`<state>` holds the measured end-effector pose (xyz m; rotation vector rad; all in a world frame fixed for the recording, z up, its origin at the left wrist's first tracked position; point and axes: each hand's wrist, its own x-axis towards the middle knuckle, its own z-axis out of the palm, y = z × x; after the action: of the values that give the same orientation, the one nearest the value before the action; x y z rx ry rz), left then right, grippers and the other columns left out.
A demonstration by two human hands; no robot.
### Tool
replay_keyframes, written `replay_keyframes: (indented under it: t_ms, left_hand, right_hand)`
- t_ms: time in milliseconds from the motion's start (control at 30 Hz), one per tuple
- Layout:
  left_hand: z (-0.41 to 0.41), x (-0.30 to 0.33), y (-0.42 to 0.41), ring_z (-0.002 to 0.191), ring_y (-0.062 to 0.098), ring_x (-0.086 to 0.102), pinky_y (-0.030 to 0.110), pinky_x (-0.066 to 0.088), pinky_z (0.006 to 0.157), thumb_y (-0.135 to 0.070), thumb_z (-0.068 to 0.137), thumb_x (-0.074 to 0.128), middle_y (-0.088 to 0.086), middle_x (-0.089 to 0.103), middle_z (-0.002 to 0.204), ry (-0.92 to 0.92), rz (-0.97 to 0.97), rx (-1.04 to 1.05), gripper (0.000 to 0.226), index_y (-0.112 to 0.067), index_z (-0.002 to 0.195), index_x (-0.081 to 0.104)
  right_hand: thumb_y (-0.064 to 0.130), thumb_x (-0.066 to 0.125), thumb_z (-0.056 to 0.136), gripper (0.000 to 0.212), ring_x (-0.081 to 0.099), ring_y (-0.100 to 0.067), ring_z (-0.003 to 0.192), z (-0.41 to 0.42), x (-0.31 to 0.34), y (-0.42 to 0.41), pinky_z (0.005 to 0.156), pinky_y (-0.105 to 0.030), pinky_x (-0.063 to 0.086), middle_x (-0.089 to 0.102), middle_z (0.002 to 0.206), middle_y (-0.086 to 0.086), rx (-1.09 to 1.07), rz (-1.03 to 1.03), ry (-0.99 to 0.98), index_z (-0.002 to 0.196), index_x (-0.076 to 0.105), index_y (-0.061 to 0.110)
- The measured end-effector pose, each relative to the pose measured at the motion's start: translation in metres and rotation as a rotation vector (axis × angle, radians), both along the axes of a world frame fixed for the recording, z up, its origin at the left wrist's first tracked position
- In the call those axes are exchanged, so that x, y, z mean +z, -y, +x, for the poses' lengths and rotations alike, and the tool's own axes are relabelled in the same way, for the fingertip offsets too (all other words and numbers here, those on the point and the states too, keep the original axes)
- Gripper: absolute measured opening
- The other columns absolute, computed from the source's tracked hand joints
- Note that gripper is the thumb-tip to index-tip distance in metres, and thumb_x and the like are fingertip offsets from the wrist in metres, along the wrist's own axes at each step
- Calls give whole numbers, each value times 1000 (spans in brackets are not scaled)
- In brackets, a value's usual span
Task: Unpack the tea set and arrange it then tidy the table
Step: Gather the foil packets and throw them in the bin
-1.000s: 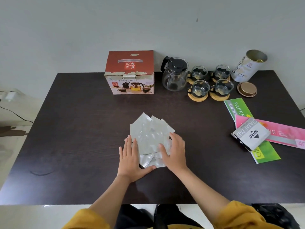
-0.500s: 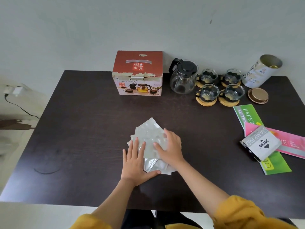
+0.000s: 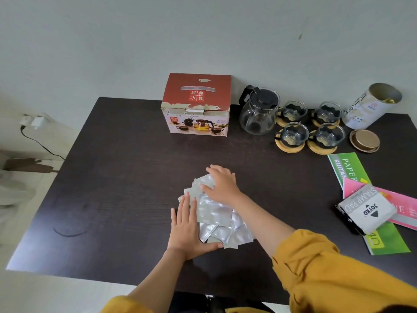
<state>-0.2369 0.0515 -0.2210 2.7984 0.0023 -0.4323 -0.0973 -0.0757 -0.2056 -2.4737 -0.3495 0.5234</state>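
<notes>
Left hand [image 3: 188, 231] lay flat, fingers together, walling the silver sachets [image 3: 217, 213] at mid-surface [image 3: 126, 177]; right hand [image 3: 222, 185], fingers spread, pressed their top, apparently squaring the pile. Unpacked teapot [image 3: 259, 114] and cups [image 3: 311, 125] stood at two o'clock.

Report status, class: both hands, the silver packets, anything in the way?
Left hand and right hand flat on the pile of silver foil packets, gripping none. Pile mid-table. Glass teapot well clear.

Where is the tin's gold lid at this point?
In the head view the gold lid lies flat on the table's far right, just in front of the open tin and right of the nearest cup.
</notes>
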Motion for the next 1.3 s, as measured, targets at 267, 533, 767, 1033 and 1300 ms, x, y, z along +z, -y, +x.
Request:
replay_keyframes:
  t_ms: [267,533,767,1033,1300]
  left_hand:
    - [0,2,2,142,22,-27,46,-12,114,-103,40,39,7,-24,155,15,10,12,153,-8,147,-14]
    - [-4,0,1,142,21,-27,54,-17,106,-100,49,27,7,-22,157,100,-70,131,140,-8,149,-9]
    - [1,-10,10,147,16,-7,50,-9,116,-76,74,21,3,4,160,237,-294,417,104,-6,150,6]
    - [-11,-7,32,146,12,11,43,-4,117,-62,86,21,-13,26,152,287,-667,472,77,-17,148,22]
    - [-3,-3,36,143,18,19,40,3,115,-62,81,16,1,28,154,293,-519,554,84,-11,148,24]
  right_hand:
    - [45,59,90,59,25,-14,143,-52,-3,39,118,-56,6,34,153,9,-115,138,91,143,42,26]
    - [63,31,85,82,17,-18,147,-141,-31,94,118,-48,0,26,158,-4,-532,34,233,148,33,11]
    - [63,18,88,85,10,-20,149,-153,-33,72,116,-43,-5,19,160,-5,-519,-10,237,152,19,7]
    - [72,4,88,88,9,-19,149,-148,-40,37,117,-38,-8,13,160,-1,-446,247,240,152,14,13]
    - [57,21,90,79,9,-25,149,-139,-37,48,114,-52,-9,19,159,-12,-655,116,237,151,22,6]
